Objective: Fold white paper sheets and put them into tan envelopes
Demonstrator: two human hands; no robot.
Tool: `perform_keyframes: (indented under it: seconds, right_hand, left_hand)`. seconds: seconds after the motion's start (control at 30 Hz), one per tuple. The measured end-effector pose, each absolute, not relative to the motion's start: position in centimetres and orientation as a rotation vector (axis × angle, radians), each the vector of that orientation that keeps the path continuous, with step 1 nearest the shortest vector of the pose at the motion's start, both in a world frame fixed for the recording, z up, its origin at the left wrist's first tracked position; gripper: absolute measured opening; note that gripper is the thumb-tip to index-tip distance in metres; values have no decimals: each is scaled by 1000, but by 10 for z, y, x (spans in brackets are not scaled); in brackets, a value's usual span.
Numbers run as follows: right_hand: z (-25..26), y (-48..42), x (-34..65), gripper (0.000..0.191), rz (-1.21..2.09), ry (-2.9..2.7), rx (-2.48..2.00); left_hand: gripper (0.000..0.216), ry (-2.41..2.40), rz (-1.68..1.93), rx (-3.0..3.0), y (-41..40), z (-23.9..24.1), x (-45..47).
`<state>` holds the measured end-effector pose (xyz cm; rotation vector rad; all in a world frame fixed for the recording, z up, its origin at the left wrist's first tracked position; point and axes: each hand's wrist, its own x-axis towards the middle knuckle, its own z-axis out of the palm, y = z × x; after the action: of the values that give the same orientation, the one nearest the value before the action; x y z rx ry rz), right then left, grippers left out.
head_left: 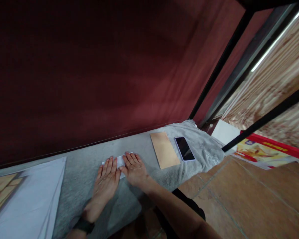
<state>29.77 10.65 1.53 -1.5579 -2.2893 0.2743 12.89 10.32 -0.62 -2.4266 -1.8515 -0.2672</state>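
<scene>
Hands open, palms flat on the grey cloth-covered surface: left hand, black band at its wrist, and right hand at its 2 o'clock, thumbs touching. Both press on a small white folded paper. Further off at 2 o'clock lies a tan rectangular card, with a black-screened phone just beside it.
</scene>
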Motion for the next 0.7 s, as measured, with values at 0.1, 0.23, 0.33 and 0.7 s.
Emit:
perform_keyframes:
  seconds: [0.1,0.23,0.33,0.7]
  right_hand:
    - [16,107,296,55,288,-2281,-1576]
    - [15,106,295,57,332,-2267,-1615]
    - [14,106,296,59,343,-2246,-1650]
    - [16,99,310,58,319,-2239,-1703]
  left_hand:
    - [63,-1905,-283,-2404,101,-4,130]
    - [66,-1999,-292,-2332,94,1,131]
    - [68,-2041,-282,-2307,88,5,129]
    - [69,-2071,-143,-2239,75,8,122]
